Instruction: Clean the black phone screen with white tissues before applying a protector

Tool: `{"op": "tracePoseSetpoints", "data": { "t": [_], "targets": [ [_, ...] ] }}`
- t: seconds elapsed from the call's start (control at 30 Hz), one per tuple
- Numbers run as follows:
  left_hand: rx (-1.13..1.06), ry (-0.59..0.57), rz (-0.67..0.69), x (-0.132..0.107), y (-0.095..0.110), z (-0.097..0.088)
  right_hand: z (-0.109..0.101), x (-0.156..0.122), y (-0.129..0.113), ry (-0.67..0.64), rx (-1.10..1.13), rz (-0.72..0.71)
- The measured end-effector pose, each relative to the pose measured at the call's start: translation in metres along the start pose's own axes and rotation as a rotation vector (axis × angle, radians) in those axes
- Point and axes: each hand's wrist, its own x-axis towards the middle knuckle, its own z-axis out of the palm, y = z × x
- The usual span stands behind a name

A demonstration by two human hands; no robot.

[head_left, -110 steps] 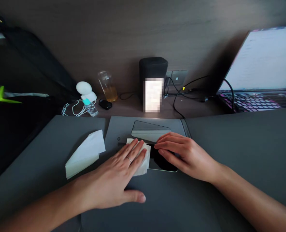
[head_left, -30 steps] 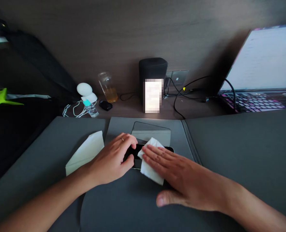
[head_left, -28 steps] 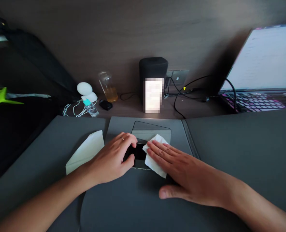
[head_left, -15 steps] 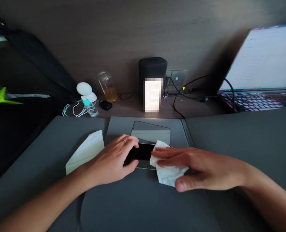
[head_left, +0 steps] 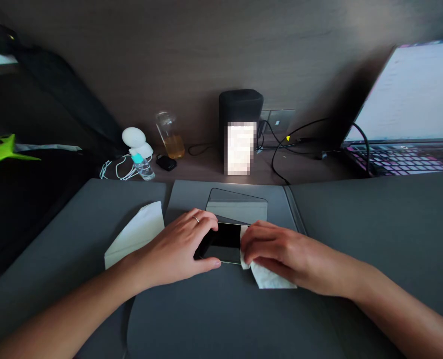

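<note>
A dark smartphone [head_left: 225, 240] lies screen up on the grey padded surface in front of me. My left hand [head_left: 186, 244] grips its left end, thumb along the near edge and fingers on the far edge. Over the phone's right end, my right hand [head_left: 281, 249] is closed with bent fingers on a white tissue [head_left: 272, 276]. Part of the tissue touches the phone, and a flap hangs out below the hand. Just beyond the phone lies a flat, clear-looking rectangular sheet with a dark outline [head_left: 238, 207].
A folded white paper [head_left: 135, 234] lies left of my left hand. Along the back stand a small bottle with a teal cap [head_left: 143, 167], a glass of amber liquid [head_left: 173, 142], a black speaker [head_left: 240, 104] and cables. An open laptop [head_left: 412, 104] is at the right.
My right hand's fingers, stretched flat over the tissue before, have curled and bunched it at the phone's right end. My left hand keeps its hold. The view has shifted slightly.
</note>
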Motion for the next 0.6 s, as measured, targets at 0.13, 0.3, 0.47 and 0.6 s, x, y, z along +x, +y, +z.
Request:
{"op": "tracePoseSetpoints", "data": {
  "t": [0.13,0.3,0.47,0.6],
  "targets": [
    [0.014,0.004,0.01,0.0,-0.0004,0.0012,-0.0012,-0.002,0.0005,0.069,-0.025,0.039],
    [0.009,0.013,0.022,-0.0002,-0.0008,0.0013,0.003,-0.0025,-0.0003,0.105,-0.091,0.069],
    [0.024,0.011,0.025,-0.0004,-0.0006,0.0015,0.0063,-0.0005,0.0003,0.085,-0.132,0.077],
    [0.009,-0.017,0.008,-0.0008,-0.0014,0.0001,0.0055,0.0005,0.0008,0.056,-0.108,0.024]
  ]
}}
